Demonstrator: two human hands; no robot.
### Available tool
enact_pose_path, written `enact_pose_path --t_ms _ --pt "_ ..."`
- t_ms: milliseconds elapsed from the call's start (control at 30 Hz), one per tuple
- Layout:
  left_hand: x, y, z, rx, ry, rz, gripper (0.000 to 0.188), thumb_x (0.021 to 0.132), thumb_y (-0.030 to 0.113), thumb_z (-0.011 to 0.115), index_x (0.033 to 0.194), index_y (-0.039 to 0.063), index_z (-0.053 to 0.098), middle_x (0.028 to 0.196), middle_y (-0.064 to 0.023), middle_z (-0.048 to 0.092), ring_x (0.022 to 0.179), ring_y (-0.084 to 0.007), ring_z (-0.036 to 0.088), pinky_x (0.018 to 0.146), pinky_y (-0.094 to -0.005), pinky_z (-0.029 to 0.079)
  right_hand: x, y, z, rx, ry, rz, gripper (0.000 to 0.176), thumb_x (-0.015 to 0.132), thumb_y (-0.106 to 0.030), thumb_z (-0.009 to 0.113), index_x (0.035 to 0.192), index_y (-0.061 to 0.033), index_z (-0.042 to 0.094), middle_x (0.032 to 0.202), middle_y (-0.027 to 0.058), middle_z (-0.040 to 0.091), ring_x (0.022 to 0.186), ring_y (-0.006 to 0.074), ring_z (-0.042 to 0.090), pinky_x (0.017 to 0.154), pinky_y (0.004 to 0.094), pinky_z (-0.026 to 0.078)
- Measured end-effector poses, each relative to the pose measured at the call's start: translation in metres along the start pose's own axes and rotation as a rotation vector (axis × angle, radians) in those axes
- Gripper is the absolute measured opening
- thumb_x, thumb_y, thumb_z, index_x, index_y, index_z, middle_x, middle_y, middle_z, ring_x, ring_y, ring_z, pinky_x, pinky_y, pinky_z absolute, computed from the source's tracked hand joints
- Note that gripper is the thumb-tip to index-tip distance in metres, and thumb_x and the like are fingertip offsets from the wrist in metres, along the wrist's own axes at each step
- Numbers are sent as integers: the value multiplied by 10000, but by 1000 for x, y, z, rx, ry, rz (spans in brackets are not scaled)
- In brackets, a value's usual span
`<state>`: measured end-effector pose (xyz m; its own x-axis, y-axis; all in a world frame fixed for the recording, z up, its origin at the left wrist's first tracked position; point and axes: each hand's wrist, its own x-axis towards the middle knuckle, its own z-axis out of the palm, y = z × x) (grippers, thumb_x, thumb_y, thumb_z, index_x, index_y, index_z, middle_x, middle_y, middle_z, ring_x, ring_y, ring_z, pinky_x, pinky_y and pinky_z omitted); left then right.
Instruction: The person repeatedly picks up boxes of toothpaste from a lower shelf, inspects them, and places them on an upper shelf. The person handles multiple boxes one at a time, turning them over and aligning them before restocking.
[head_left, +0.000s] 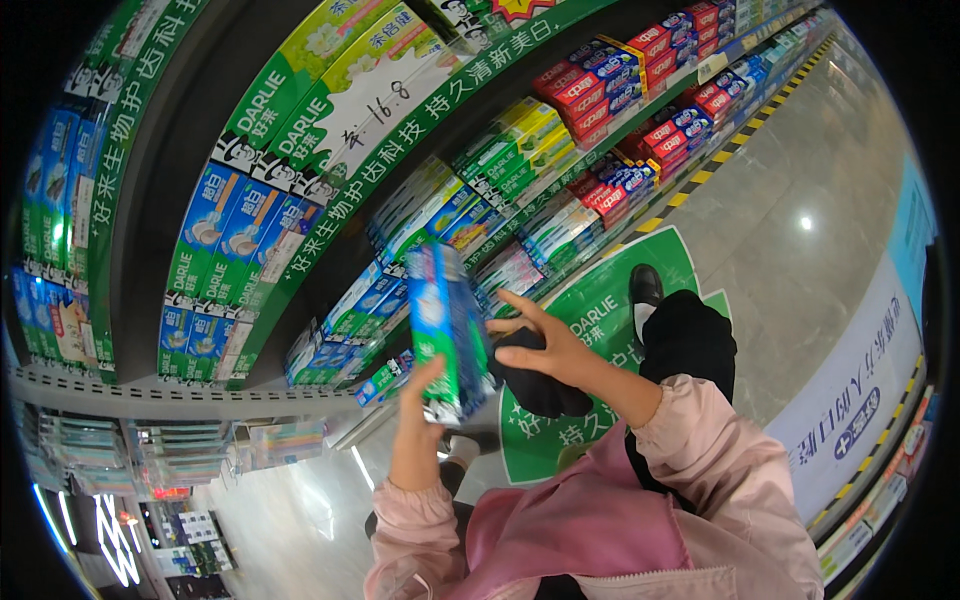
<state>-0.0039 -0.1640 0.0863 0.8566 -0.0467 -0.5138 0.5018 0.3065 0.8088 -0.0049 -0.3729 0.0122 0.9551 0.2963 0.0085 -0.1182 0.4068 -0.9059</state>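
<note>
My left hand (421, 397) grips the lower end of a blue, green and white Darlie toothpaste carton (433, 322), held upright in front of the shelves. The carton is blurred by motion, and I cannot tell whether it is one box or a small stack. My right hand (551, 341) is just to the right of it, fingers spread and bent, with nothing visible in them. Behind that hand is my black-trousered knee (536, 390). Close beyond the carton, blue and white toothpaste boxes (367, 300) stand in rows on a lower shelf.
Green-and-yellow Darlie cartons (517, 150) and red-and-blue toothpaste boxes (592, 90) fill shelves running to the upper right. A green shelf strip (420, 127) bears writing. Underfoot lies a green floor sticker (525, 442). Yellow-black tape (720, 161) edges the shelf base.
</note>
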Motion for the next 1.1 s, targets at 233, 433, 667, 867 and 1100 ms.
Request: enact_pose_path --t_ms 233,433,667,867,1100 --pt "87 84 23 702 20 469 868 799 177 715 1514 20 250 1241 -122 588 1063 -210 603 897 -346 484 1 -5 -7 109 51 89 513 887 -194 679 1332 -19 494 1140 101 674 1034 143 611 930 285 456" --pt "161 121 16 1601 424 694 951 672 449 760 1445 41 385 1343 -302 493 1177 -439 525 985 -479 422 4 -2 -7 123 20 87 453 878 -217 696 1261 -16 561 1086 97 685 983 143 628 885 281 472" --pt "235 140 -22 1791 257 517 1126 698 607 709 1525 46 192 1500 -259 336 1377 -392 343 1118 -406 282 7 4 -12 271 61 181 380 893 -211 669 1188 18 597 1091 110 686 1005 141 622 893 270 470" --pt "207 130 -7 1704 219 481 1133 721 706 651 1515 19 222 1522 -277 271 1406 -408 273 1118 -425 271 8 11 -18 407 197 224 314 877 -218 654 1108 -7 624 1068 93 693 956 131 623 875 250 470" --pt "134 60 -4 1454 374 1255 515 864 289 689 1274 13 546 1303 -232 511 1208 -388 465 1014 -455 376 9 18 -32 469 533 171 186 886 -171 649 1014 -36 649 919 39 672 828 133 633 783 264 496"
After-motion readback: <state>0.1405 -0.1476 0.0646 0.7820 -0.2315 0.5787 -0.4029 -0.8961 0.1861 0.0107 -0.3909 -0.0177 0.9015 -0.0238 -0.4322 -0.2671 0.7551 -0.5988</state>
